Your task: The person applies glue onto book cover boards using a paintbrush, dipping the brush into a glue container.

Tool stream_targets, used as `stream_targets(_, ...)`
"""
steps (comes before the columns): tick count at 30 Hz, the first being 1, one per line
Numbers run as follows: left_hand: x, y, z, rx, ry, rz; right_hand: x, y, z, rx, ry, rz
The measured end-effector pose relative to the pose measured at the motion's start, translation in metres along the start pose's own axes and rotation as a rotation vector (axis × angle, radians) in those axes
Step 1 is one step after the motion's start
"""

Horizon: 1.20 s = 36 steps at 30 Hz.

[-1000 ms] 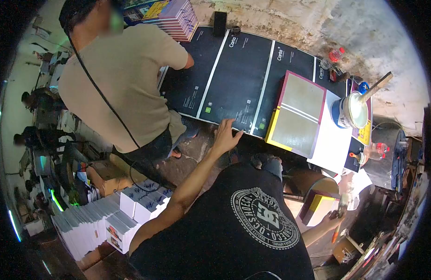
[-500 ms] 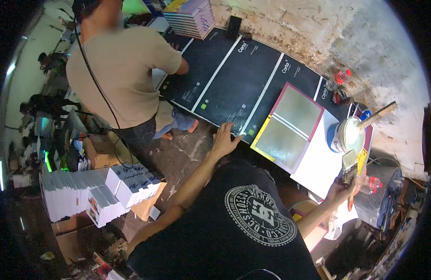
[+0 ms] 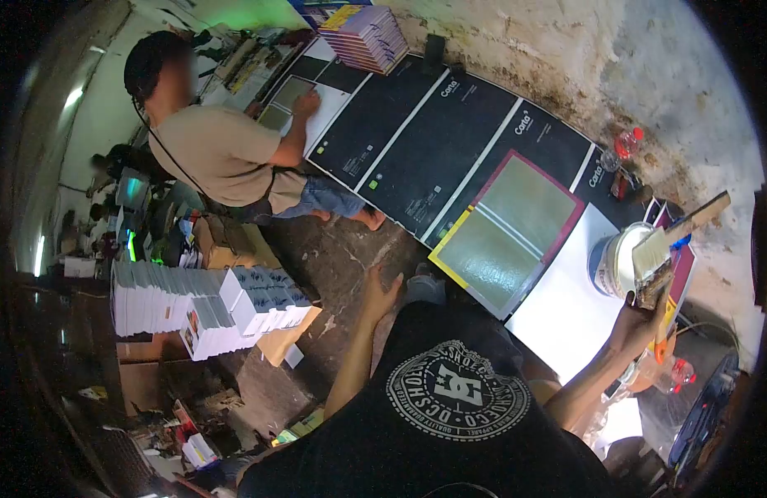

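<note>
My right hand is closed round a wide paint brush, its pale bristles pointing up beside the rim of a white and blue tub. A flat wooden stick slants out of the tub, which holds something whitish. My left hand hangs off the table's front edge, holding nothing, with its thumb apart from the fingers. Between the hands, a cover sheet with a purple and yellow border and grey, wet-looking boards lies on the table. A white sheet lies between it and the tub.
Black "Carta" panels cover the table. A co-worker stands at its far left end, hands on a similar cover. Stacked books stand at the back; white book blocks are piled at left. A red-capped bottle stands by the wall.
My left hand has drawn back from the table edge. My right hand has brought the brush up against the tub. The co-worker's hands now show on a cover, and the view has shifted.
</note>
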<state>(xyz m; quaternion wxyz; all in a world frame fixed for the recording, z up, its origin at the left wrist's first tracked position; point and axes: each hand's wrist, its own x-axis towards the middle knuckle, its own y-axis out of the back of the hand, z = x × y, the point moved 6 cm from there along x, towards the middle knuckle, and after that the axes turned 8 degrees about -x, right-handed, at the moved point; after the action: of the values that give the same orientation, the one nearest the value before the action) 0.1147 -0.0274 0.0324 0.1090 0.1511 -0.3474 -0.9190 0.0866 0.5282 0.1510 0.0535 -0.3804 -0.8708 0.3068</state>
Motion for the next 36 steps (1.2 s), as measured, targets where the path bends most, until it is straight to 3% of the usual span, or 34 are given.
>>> stream_targets(3, -0.017, -0.003, 0.003, -0.004, 0.074, 0.045, 0.008, -0.035, -0.010, 0.065, 0.022, -0.099)
stream_targets(6, -0.017, -0.001, 0.015, -0.009, 0.020, 0.076, 0.024, -0.062, 0.004, 0.147, -0.036, -0.183)
stream_targets(9, -0.007, -0.011, 0.055, 0.011, -0.089, 0.033, 0.050, -0.065, 0.052, 0.132, -0.191, -0.270)
stream_targets(12, -0.005, -0.033, 0.119, 0.170, -0.385, -0.036, 0.041, -0.119, 0.067, 0.163, -0.245, -0.349)
stream_targets(15, -0.007, -0.075, 0.162, 0.226, -0.513, -0.179, 0.060, -0.163, 0.086, 0.004, -0.109, -0.521)
stream_targets(18, -0.004, -0.114, 0.173, 0.330, -0.469, -0.297, 0.091, -0.189, 0.119, -0.545, 0.229, -0.427)
stream_targets(21, 0.008, -0.140, 0.156, 0.497, -0.325, -0.340, 0.095, -0.218, 0.153, -0.996, 0.697, -0.752)
stream_targets(23, 0.011, -0.141, 0.148, 0.561, -0.270, -0.340, 0.107, -0.207, 0.219, -1.300, 0.406, -1.094)
stream_targets(26, 0.009, -0.142, 0.142, 0.547, -0.208, -0.375, 0.091, -0.194, 0.278, -1.236, 0.444, -1.563)
stream_targets(29, 0.012, -0.146, 0.135, 0.537, -0.180, -0.449, 0.119, -0.219, 0.269, -1.576, 0.201, -1.344)
stream_targets(32, 0.012, -0.144, 0.140, 0.583, -0.173, -0.440, 0.167, -0.250, 0.253, -1.755, 0.564, -1.059)
stream_targets(33, 0.012, -0.143, 0.138, 0.583, -0.183, -0.431, 0.163, -0.259, 0.238, -1.615, 0.670, -0.935)
stream_targets(35, 0.014, -0.144, 0.137, 0.575, -0.211, -0.409, 0.188, -0.258, 0.225, -1.605, 0.520, -0.864)
stream_targets(36, 0.020, -0.145, 0.135, 0.575, -0.216, -0.419, 0.181, -0.258, 0.202, -1.436, 0.572, -0.737)
